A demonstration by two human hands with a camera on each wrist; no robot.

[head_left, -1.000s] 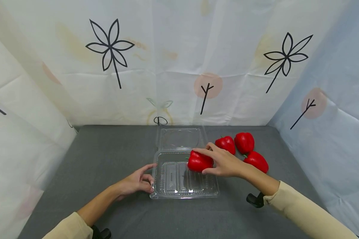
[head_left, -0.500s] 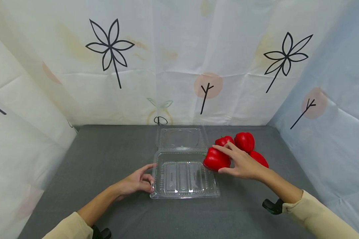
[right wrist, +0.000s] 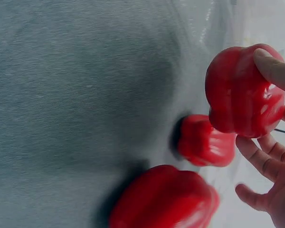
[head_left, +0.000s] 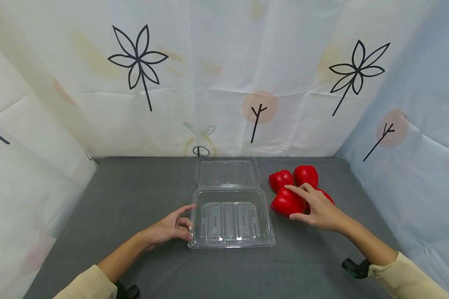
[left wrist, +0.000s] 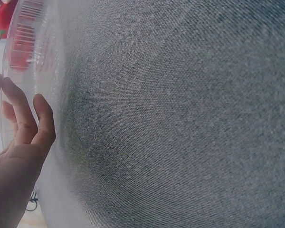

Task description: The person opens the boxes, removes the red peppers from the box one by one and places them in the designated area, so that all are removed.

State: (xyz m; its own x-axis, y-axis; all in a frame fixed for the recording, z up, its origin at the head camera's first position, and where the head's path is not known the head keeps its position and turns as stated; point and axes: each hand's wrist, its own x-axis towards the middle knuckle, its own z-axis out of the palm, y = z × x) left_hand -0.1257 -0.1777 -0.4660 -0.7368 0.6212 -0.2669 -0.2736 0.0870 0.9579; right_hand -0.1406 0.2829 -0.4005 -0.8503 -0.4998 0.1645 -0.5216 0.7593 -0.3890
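My right hand (head_left: 319,211) grips a red bell pepper (head_left: 286,202) between thumb and fingers, just right of a clear plastic clamshell container (head_left: 232,245). In the right wrist view the held pepper (right wrist: 237,90) is raised off the grey cloth, thumb on one side and fingertips on the other. The container lies with its lid (head_left: 226,172) folded back, and no pepper sits in it. My left hand (head_left: 168,229) holds the container's left edge; in the left wrist view the thumb and a fingertip of this hand (left wrist: 26,128) meet at the rim.
Close behind the held pepper are a red pepper (head_left: 280,180) and another red pepper (head_left: 305,175). A third pepper (head_left: 327,195) is partly hidden by my right hand. The grey cloth (head_left: 142,187) ends at a patterned white curtain (head_left: 209,83) behind.
My right hand has carried the red pepper to the right, from over the container to beside the other peppers. The left hand and the container stay put.
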